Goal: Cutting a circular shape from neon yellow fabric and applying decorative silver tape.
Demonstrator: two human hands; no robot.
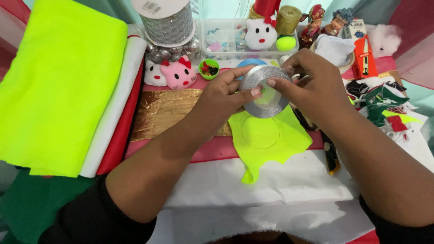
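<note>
While both hands met above the middle of the worktop (271, 190), they shared a silver glitter ribbon roll (265, 91), holding it tilted so that its open core faced the camera. The left hand (224, 93) was closed on the roll's left edge, its thumb laid across the front rim. The right hand (312, 86) gripped the right side, the thumb tip pressed on the inner rim and the other fingers curled behind. The roll hung clear of the surface, just above a neon yellow felt scrap (270, 135) that lay flat on white cloth and bore a drawn circle. To the left of the scrap lay a strip of gold foil fabric (165, 113), and farther left a stack of folded neon yellow, white and red felt (68, 81). Behind the hands stood a pink cat plush head (179, 73), a small green cup of beads (209, 69), a large spool of silver ribbon (168, 20) and a clear plastic box (217, 38). Felt cuttings (384, 104) lay scattered near the right forearm.
</note>
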